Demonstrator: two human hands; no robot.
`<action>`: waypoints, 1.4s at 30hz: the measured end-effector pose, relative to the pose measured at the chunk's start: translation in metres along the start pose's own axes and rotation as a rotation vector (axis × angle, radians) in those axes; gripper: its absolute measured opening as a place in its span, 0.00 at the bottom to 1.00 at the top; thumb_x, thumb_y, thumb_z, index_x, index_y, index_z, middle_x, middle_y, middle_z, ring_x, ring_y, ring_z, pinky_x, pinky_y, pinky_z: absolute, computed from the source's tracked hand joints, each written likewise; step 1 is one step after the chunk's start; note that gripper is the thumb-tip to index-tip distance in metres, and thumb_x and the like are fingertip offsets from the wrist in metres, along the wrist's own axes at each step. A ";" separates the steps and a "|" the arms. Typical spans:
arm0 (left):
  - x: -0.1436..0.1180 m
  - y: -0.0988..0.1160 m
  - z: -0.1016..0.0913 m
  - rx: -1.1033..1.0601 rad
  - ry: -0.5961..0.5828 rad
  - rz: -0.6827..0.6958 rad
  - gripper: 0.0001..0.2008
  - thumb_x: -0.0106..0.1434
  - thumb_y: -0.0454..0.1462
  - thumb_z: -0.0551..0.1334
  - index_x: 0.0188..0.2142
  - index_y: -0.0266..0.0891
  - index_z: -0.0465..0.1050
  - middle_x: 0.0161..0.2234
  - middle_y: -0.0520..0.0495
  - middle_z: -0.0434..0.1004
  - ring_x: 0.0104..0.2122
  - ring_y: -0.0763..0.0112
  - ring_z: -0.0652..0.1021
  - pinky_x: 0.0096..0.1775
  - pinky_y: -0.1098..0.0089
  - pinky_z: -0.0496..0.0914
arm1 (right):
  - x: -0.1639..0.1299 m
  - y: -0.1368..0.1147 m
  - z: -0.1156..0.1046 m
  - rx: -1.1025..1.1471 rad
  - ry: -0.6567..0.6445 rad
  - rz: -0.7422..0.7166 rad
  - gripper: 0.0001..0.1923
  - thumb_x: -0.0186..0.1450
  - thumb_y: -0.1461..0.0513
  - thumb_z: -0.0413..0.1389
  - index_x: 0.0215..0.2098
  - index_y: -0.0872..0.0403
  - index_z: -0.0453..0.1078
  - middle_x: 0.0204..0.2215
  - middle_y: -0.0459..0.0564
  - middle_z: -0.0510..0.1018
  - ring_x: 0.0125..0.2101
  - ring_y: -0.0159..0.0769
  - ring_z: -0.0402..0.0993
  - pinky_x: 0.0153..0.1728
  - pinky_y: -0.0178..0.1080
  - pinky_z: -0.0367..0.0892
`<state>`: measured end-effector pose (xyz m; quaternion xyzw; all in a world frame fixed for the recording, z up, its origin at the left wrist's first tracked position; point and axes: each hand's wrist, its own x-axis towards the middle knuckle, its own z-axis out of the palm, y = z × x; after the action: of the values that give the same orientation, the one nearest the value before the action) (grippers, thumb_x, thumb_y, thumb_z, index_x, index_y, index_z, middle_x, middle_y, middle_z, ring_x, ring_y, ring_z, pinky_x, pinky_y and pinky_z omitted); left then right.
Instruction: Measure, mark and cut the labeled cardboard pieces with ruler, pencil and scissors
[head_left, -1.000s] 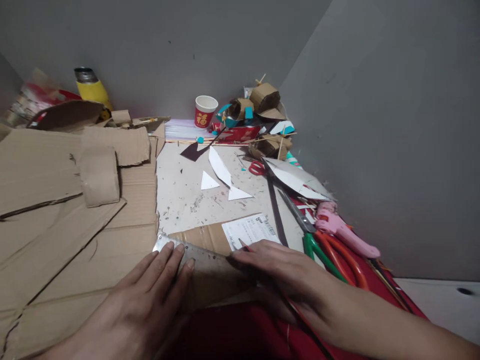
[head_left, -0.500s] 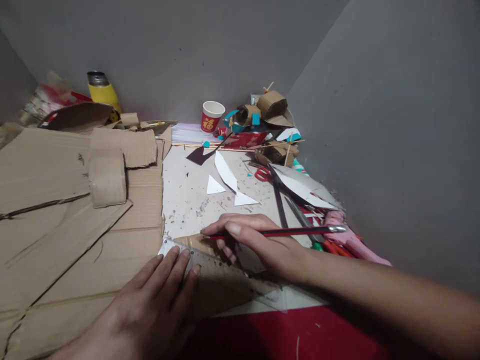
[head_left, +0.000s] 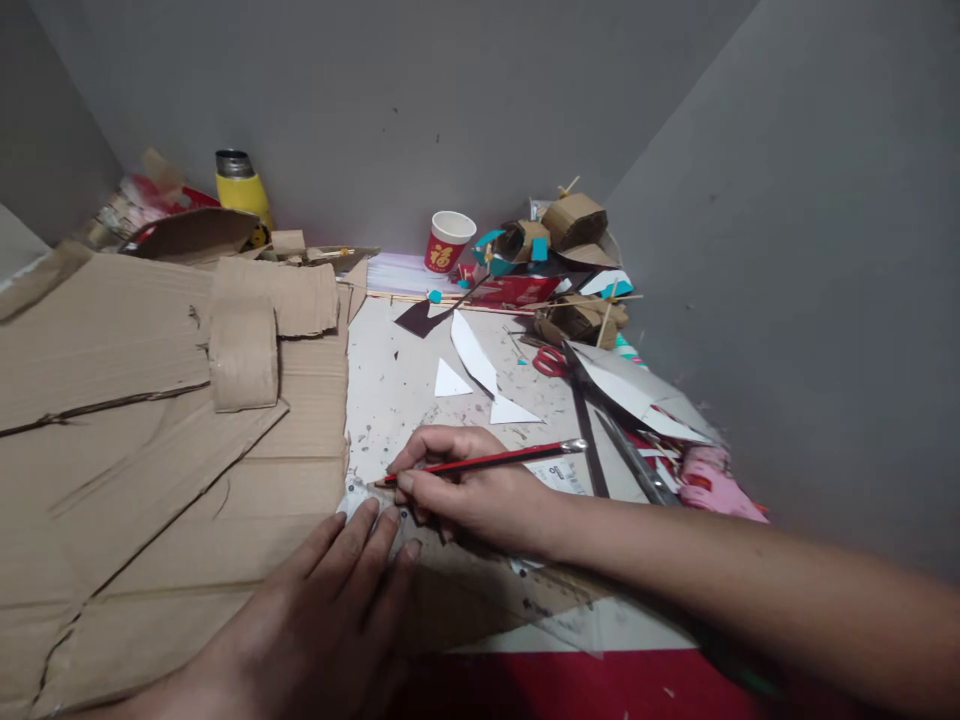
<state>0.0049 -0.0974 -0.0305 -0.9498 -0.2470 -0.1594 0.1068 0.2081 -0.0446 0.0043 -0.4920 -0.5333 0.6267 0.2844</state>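
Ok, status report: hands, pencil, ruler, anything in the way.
Left hand flat on clear ruler, pinning it to cardboard. Right hand grips red pencil, tip at ruler's end. Scissors and paper scraps lie beyond, apart.

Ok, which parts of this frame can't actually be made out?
Head view only:
- Pencil tip: hidden at the fingers of the right hand, so any drawn line is unreadable.
- Ruler: markings too small; its near end lies under the left hand.
- Shipping label: mostly covered by the right hand, print too small.
- Pink tool: blurred, partly behind clutter.
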 end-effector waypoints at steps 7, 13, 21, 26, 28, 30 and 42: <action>-0.001 0.000 0.001 0.012 0.005 -0.005 0.25 0.68 0.49 0.53 0.56 0.33 0.69 0.56 0.34 0.74 0.60 0.53 0.67 0.63 0.59 0.51 | 0.005 -0.002 0.002 -0.144 0.002 -0.114 0.03 0.58 0.68 0.54 0.28 0.56 0.69 0.17 0.38 0.69 0.15 0.22 0.61 0.17 0.27 0.58; -0.002 0.000 0.000 -0.009 -0.006 -0.013 0.26 0.68 0.49 0.53 0.56 0.33 0.69 0.56 0.35 0.74 0.59 0.54 0.67 0.62 0.59 0.52 | 0.006 -0.003 0.002 -0.158 -0.010 -0.101 0.03 0.59 0.68 0.54 0.29 0.55 0.69 0.18 0.39 0.70 0.17 0.24 0.62 0.19 0.28 0.59; 0.009 -0.004 -0.011 -0.002 -0.010 -0.012 0.22 0.68 0.49 0.53 0.51 0.36 0.73 0.50 0.40 0.80 0.54 0.59 0.72 0.58 0.63 0.56 | 0.009 -0.004 0.001 -0.136 -0.032 -0.066 0.05 0.59 0.70 0.54 0.29 0.56 0.69 0.18 0.40 0.71 0.19 0.24 0.65 0.19 0.27 0.60; 0.009 -0.004 -0.010 0.000 -0.017 -0.002 0.23 0.67 0.48 0.55 0.52 0.35 0.72 0.51 0.39 0.79 0.54 0.57 0.72 0.57 0.62 0.56 | 0.010 -0.004 0.001 -0.092 -0.054 0.014 0.04 0.60 0.69 0.54 0.30 0.56 0.69 0.16 0.38 0.69 0.16 0.24 0.63 0.13 0.25 0.59; 0.008 -0.003 -0.010 0.001 -0.021 -0.006 0.23 0.67 0.48 0.55 0.52 0.35 0.72 0.51 0.38 0.79 0.54 0.57 0.72 0.58 0.61 0.56 | 0.010 -0.006 0.000 -0.075 -0.073 0.063 0.04 0.61 0.69 0.54 0.31 0.55 0.69 0.15 0.38 0.69 0.14 0.24 0.62 0.11 0.24 0.59; 0.006 -0.003 -0.011 0.002 -0.027 -0.006 0.23 0.67 0.48 0.54 0.52 0.34 0.72 0.51 0.38 0.78 0.54 0.57 0.72 0.58 0.61 0.56 | 0.011 -0.007 -0.001 -0.064 -0.081 0.092 0.04 0.61 0.69 0.54 0.31 0.55 0.69 0.15 0.38 0.69 0.14 0.24 0.62 0.10 0.24 0.60; 0.005 -0.003 -0.003 -0.060 0.038 -0.041 0.21 0.68 0.46 0.52 0.52 0.36 0.70 0.52 0.39 0.78 0.55 0.58 0.72 0.59 0.62 0.57 | 0.013 -0.017 -0.003 -0.084 -0.133 0.103 0.08 0.62 0.72 0.53 0.28 0.56 0.66 0.14 0.36 0.68 0.13 0.21 0.62 0.10 0.21 0.63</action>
<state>0.0065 -0.0936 -0.0254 -0.9442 -0.2594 -0.1867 0.0798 0.2033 -0.0275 0.0166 -0.4875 -0.5508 0.6487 0.1952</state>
